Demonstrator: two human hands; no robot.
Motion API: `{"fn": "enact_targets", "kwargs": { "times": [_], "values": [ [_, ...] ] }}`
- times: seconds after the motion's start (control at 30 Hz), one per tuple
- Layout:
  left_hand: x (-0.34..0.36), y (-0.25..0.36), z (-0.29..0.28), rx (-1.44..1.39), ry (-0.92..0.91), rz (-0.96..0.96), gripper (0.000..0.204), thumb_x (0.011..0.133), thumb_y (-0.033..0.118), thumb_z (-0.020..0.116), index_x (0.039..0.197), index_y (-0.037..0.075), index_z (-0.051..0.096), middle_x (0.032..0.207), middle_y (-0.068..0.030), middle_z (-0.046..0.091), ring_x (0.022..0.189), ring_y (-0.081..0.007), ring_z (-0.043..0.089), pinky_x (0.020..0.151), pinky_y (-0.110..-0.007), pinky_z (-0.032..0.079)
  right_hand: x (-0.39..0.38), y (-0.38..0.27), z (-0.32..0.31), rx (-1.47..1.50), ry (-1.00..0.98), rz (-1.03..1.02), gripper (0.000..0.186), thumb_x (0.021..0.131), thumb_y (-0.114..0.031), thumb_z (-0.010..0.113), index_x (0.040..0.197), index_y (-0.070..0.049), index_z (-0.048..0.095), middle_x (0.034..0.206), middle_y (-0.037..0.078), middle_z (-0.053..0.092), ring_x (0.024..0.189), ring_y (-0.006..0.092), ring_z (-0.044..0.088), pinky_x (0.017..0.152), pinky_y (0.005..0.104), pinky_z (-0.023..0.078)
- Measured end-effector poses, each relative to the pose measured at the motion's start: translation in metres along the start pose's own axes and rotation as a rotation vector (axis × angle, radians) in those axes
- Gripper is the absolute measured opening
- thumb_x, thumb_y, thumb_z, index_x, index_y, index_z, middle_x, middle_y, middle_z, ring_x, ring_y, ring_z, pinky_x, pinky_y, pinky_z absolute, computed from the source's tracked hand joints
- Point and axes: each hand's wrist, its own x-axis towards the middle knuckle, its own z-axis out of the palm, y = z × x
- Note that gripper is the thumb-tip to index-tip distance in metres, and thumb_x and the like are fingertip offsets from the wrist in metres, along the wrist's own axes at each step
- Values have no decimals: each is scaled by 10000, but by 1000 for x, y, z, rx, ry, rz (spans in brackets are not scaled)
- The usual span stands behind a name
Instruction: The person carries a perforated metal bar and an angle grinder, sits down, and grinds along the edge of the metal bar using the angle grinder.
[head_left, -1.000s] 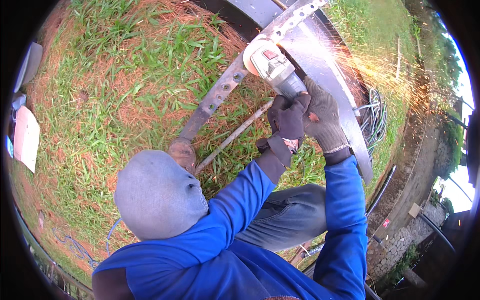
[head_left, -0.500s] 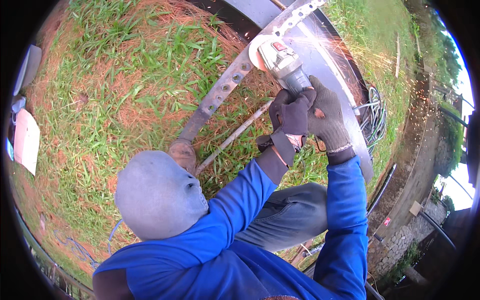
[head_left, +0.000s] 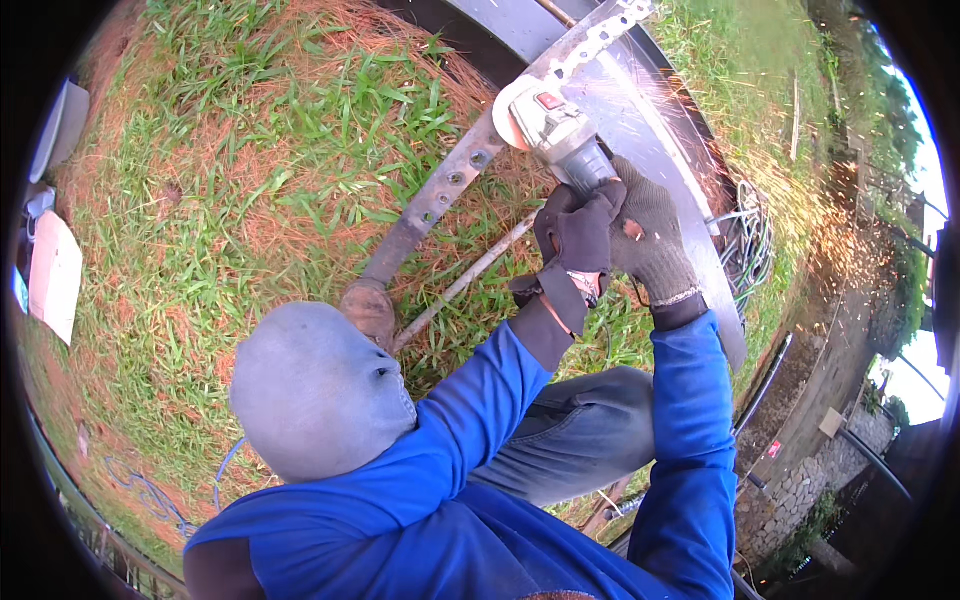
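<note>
An angle grinder (head_left: 560, 125) with a pale body and red switch is in both my hands. My left hand (head_left: 580, 240), in a dark glove, wraps round its grey handle. My right hand (head_left: 652, 235), in a grey knit glove with a hole, closes round the same handle from the right; some of its fingers are hidden. The grinder's disc meets a perforated flat metal bar (head_left: 436, 195), though the exact contact is partly hidden by the guard. Bright sparks stream off to the right. The bar lies across a grey metal beam (head_left: 690, 190), its near end beside my boot (head_left: 368, 310).
A thin metal rod (head_left: 468, 275) lies on the grass beneath my arms. Coiled cables (head_left: 745, 240) sit right of the beam. My bent knee (head_left: 320, 390) fills the lower left. A stone-paved strip (head_left: 785, 500) runs along the right, and a pale panel (head_left: 55, 275) stands far left.
The grinder and both hands have shifted slightly left along the bar. Sparks at the right have become denser and spread farther.
</note>
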Motion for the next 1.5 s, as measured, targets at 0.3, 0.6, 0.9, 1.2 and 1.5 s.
{"fn": "enact_targets", "kwargs": {
  "times": [0.3,0.6,0.9,1.2,1.5],
  "values": [
    [-7,-14,11,113,133,-3,281,1024,153,856,1238,-25,821,1182,-67,834,978,-143,772,826,-311,601,-3,2,-16,89,-69,75,493,989,-422,772,1292,-35,732,1139,281,811,1108,488,793,931,552,643],
    [2,-16,-15,-16,-22,45,340,1050,195,802,1308,-25,808,1213,-99,830,1071,-191,807,964,-338,657,5,-5,-3,33,5,49,597,941,-452,817,1326,-10,704,1130,299,806,1131,513,779,946,574,634],
    [0,3,4,-57,13,-45,306,1040,148,814,1293,-24,808,1153,-81,823,1027,-170,791,901,-336,642,5,-20,-24,72,-43,51,513,966,-447,795,1281,-45,743,1180,285,805,1162,496,774,962,560,637],
    [-10,8,25,-48,66,1,331,1068,134,774,1326,-73,775,1215,-110,823,1069,-178,802,958,-321,649,2,-2,-19,50,-48,26,593,962,-488,781,1315,-15,730,1207,275,801,1173,481,778,979,540,641],
    [-7,5,16,-7,42,-5,272,1040,143,831,1245,-35,821,1153,-87,838,1003,-159,792,911,-311,630,-1,-7,-21,127,-75,52,535,963,-463,800,1294,-49,729,1251,272,798,1186,506,759,984,549,628]
  ]
}}
